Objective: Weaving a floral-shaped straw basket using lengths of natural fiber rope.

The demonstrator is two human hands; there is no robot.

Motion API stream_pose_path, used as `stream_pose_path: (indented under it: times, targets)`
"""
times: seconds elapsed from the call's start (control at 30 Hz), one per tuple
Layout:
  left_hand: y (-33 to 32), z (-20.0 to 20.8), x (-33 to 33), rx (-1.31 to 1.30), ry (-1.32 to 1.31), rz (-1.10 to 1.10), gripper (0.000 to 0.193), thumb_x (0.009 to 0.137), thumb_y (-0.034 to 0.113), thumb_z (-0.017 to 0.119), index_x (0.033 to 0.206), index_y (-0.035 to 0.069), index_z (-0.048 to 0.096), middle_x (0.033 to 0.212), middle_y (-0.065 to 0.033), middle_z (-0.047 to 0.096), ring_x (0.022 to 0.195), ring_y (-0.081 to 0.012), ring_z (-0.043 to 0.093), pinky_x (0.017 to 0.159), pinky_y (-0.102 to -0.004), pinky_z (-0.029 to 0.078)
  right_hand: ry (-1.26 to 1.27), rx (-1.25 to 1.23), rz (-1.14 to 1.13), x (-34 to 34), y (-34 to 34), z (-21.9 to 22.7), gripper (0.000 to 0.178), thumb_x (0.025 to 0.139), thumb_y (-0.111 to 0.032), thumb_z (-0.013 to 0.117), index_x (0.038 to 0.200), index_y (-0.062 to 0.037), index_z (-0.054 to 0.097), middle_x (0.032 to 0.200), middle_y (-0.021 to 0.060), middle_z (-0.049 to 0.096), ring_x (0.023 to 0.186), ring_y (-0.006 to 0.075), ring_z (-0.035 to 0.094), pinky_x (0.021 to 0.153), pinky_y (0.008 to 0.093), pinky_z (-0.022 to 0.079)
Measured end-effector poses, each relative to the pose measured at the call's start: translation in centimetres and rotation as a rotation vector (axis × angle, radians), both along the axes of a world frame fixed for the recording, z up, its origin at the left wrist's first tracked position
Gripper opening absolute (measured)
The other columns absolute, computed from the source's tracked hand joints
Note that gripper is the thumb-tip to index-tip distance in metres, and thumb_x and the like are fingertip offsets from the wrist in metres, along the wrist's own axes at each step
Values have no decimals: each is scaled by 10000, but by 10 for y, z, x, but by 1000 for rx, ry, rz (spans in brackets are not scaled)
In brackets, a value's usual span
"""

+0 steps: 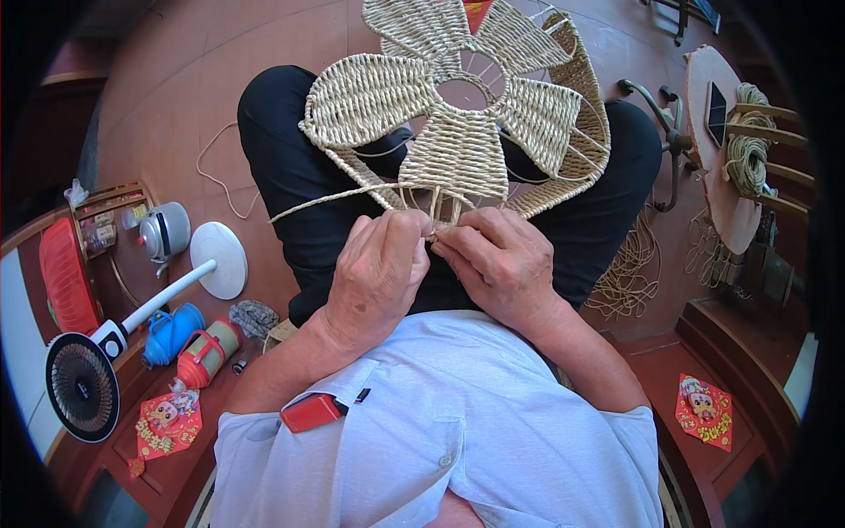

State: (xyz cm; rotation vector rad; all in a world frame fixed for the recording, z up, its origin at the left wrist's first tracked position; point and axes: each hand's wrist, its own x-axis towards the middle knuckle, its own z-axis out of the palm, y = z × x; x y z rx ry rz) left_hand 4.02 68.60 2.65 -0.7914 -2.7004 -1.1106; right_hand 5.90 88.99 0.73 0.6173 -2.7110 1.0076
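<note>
A woven straw basket [458, 145] with a flower-shaped top rests across my lap. Its petals surround a round open ring in the middle. At the basket's near edge, below the nearest petal, my left hand [377, 264] is closed with thumb and fingers pinching the straw strands. Close beside it, my right hand [499, 255] pinches the same spot, its fingertips almost touching the left ones. Short strands [437, 201] run from the petal down to my fingertips. A loose straw cord [321, 201] sticks out to the left over my thigh. The fingertips partly hide the pinched ends.
On the left floor stand a white fan [84, 387], a kettle [165, 231], a blue thermos [172, 334] and a red thermos [209, 352]. To the right, coiled cord [746, 163] and a phone [716, 114] lie on a board; loose cord [629, 273] heaps below.
</note>
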Motion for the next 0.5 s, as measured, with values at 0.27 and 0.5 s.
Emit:
stream_pose_path:
  times: [0.27,0.5]
  targets:
    - [-3,4,-8,-42,42,-82,365,818,-135,772,1090,38,601,914,-94,648,736,-296,635,674,-397,482,84,-10,34,3,2,-4,355,841,-96,800,1195,-122,813,1088,6,771,810,164,722,684,318,577]
    - [-8,-1,-13,-54,49,-148,386,821,-126,773,1130,39,611,944,-92,672,804,-301,668,723,-410,496,61,-91,37,5,3,-11,348,851,-93,801,1198,-98,811,1104,37,793,846,195,777,685,330,600]
